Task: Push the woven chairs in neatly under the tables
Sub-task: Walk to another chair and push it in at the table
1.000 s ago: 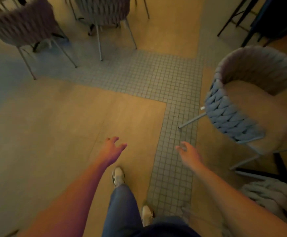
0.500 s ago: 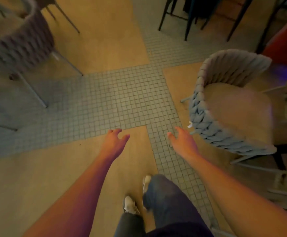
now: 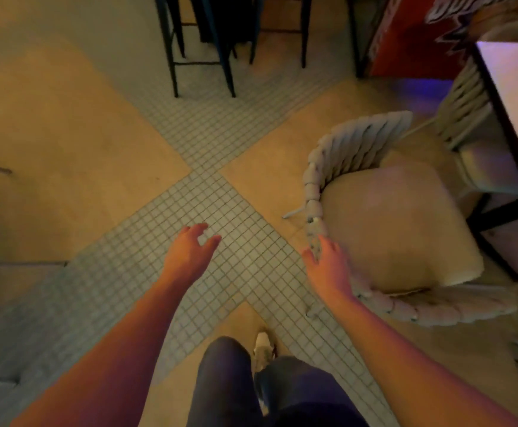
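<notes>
Right hand (image 3: 328, 266), fingers spread, reaches the woven chair (image 3: 338, 155) back's rim; left hand (image 3: 190, 254) hangs open, well apart.

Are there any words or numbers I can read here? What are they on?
No text can be read.
Red panel, top right: pale markings along its edge, too blurred to read.
Dark graphic beside it, with white shapes: may be lettering, too blurred to read.
Woven chair, table, floor: none visible.
</notes>
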Demonstrator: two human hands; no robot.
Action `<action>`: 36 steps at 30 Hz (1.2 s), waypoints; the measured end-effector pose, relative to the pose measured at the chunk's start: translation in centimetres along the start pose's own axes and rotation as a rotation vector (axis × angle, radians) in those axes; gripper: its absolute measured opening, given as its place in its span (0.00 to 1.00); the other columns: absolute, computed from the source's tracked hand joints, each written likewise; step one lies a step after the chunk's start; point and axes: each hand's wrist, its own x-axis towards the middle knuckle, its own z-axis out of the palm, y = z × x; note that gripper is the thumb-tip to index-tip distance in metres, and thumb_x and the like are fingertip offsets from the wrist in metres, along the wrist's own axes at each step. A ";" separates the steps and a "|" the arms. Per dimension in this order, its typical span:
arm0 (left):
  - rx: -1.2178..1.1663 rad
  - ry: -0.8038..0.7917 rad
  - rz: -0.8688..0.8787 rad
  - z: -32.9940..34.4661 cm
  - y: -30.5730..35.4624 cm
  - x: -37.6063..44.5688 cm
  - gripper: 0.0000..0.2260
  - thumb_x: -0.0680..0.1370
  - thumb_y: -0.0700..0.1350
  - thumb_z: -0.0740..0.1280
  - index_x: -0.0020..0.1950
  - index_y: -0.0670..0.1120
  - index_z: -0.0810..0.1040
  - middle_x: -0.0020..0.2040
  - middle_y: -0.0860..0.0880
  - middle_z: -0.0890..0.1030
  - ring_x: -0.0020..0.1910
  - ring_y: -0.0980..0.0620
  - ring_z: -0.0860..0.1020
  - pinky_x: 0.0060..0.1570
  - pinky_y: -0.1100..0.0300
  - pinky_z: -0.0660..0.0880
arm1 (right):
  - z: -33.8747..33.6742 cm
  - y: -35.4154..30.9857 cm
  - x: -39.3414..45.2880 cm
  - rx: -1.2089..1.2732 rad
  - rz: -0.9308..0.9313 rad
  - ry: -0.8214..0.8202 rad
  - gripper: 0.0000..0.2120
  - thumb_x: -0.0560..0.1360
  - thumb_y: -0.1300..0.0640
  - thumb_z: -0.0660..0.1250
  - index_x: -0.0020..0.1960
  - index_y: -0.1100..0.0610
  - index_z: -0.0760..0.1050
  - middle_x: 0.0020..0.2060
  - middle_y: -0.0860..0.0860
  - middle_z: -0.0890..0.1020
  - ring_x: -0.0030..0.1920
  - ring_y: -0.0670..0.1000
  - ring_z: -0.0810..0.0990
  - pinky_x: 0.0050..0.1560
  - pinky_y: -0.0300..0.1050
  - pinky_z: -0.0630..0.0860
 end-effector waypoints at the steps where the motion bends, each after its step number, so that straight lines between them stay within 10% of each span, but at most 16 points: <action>1: 0.014 -0.017 0.024 -0.4 0.8 2.0 0.24 0.76 0.57 0.65 0.68 0.47 0.72 0.65 0.44 0.76 0.61 0.44 0.76 0.59 0.49 0.72 | -0.2 -0.5 0.9 0.021 0.026 0.034 0.24 0.78 0.48 0.61 0.72 0.56 0.66 0.66 0.57 0.74 0.66 0.58 0.71 0.65 0.55 0.69; 22: 0.556 -0.537 0.840 12.9 32.0 33.7 0.26 0.76 0.55 0.65 0.72 0.48 0.68 0.67 0.43 0.71 0.63 0.41 0.73 0.62 0.47 0.71 | -6.9 7.2 10.8 0.419 0.973 0.693 0.27 0.76 0.52 0.64 0.72 0.58 0.64 0.68 0.61 0.69 0.66 0.66 0.69 0.62 0.59 0.70; 36: 0.842 -0.705 0.866 29.8 46.1 37.5 0.36 0.77 0.49 0.66 0.79 0.50 0.50 0.62 0.36 0.69 0.56 0.35 0.74 0.54 0.49 0.73 | -7.6 20.6 7.3 0.376 1.250 0.722 0.44 0.67 0.63 0.70 0.76 0.41 0.55 0.66 0.57 0.69 0.54 0.66 0.77 0.48 0.60 0.78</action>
